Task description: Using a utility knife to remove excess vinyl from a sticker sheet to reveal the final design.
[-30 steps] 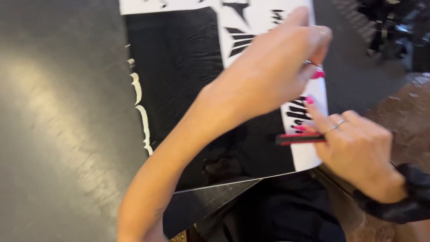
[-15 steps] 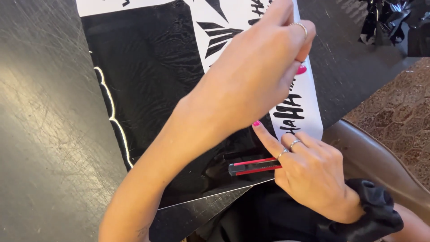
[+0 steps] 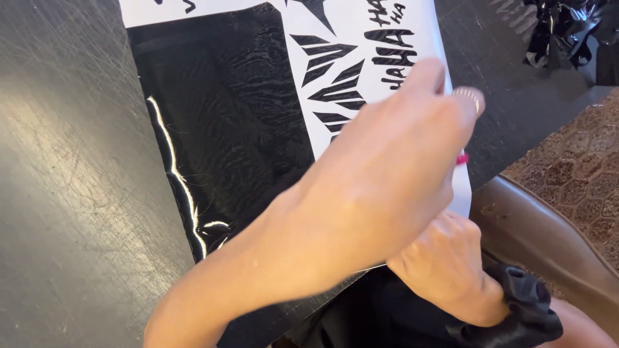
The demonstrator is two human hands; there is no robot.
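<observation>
A large sheet of black vinyl is lying flat on a dark, scratched table, its long axis running from the near edge of the table away toward the top of the view, leaning slightly to the left. Along the sheet's right side the black layer is gone, leaving a white backing strip carrying black cut shapes: pointed, blade-like figures stacked in a column and, beyond them, a block of bold lettering set at a slant. A thin white line is showing along the sheet's left edge, where the glossy film is catching the light. The left hand is reaching across the sheet from the lower left, covering the near right corner; its fingers are curled downward against the white strip, a pale ring is showing on one finger and a spot of pink is peeking out beneath them, but what they may be gripping cannot be told. The right hand is sitting just below and partly under the left, touching it, its fingers hidden, so their state cannot be told; a black fabric band is circling its wrist. At the far right corner, a crumpled heap of black film scraps is lying on the table. Beyond the table's right edge, a brown patterned floor is showing.
</observation>
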